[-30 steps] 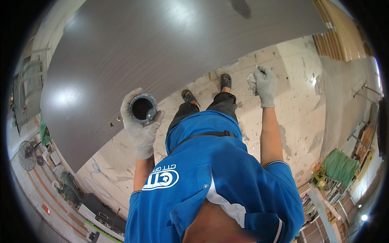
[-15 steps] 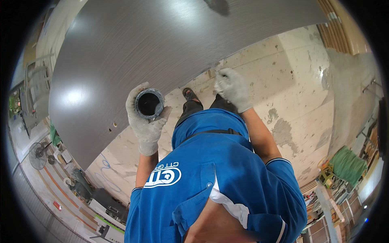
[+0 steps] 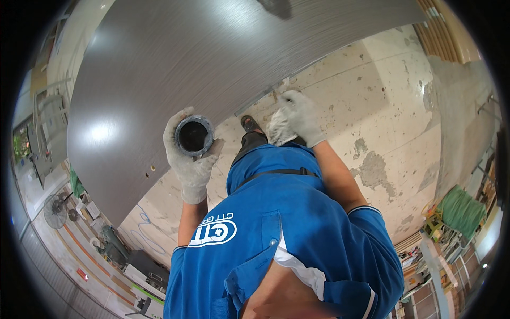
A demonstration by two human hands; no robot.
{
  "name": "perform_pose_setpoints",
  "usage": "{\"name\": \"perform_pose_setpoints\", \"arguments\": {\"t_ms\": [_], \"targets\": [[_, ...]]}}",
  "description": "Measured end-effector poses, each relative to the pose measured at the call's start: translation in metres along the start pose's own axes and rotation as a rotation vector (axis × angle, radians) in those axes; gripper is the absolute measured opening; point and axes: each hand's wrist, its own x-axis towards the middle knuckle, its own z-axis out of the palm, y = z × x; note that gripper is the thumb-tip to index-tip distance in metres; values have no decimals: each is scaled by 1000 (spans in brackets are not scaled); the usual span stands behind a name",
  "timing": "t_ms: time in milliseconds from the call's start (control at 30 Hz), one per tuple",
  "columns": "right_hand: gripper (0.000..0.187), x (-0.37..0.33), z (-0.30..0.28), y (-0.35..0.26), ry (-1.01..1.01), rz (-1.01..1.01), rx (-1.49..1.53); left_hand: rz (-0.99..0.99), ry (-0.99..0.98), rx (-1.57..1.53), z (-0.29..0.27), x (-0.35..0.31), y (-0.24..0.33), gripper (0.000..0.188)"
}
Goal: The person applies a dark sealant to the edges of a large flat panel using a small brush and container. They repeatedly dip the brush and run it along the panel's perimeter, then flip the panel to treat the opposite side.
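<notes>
My left hand [image 3: 186, 173], in a pale work glove, is wrapped round the side of a round open-topped can [image 3: 194, 135]. The can has a grey-blue smeared rim and a dark inside; what it contains is hard to make out. It is held near the front edge of a large grey wood-grain panel [image 3: 159, 80]. Over by my thigh, my right hand [image 3: 303, 114], gloved too, is closed on a crumpled white cloth [image 3: 279, 129]. The cloth hangs beside the fingers, short of the panel's edge.
Below lies a worn, stained pale floor [image 3: 374, 170]. A fan [image 3: 55, 211] and several machines stand at the left. Stacked brown boards [image 3: 443, 34] are at the far right, with a green-covered bundle [image 3: 463, 211] lower down. Small marks [image 3: 150, 170] show near the panel's left front edge.
The white cloth now shows beside my right hand, where it was not visible before. My left hand keeps the can in nearly the same place. The view has shifted slightly.
</notes>
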Motion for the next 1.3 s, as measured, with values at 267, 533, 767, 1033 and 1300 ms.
{"name": "perform_pose_setpoints", "arguments": {"t_ms": [267,533,767,1033,1300], "targets": [[22,-2,-11,17,15,-10,-152,-29,-2,-47,5,-1,-3,82],[30,29,-58,44,188,253,-174,-13,12,19,8,-2,0,81],[28,22,-57,34,48,26,-131,-3,-20,-20,20,5,-2,82],[27,49,-110,62,268,31,-177,-93,23,-54,46,3,8,82],[23,65,-126,68,268,107,-168,-12,0,-44,73,11,14,82]]}}
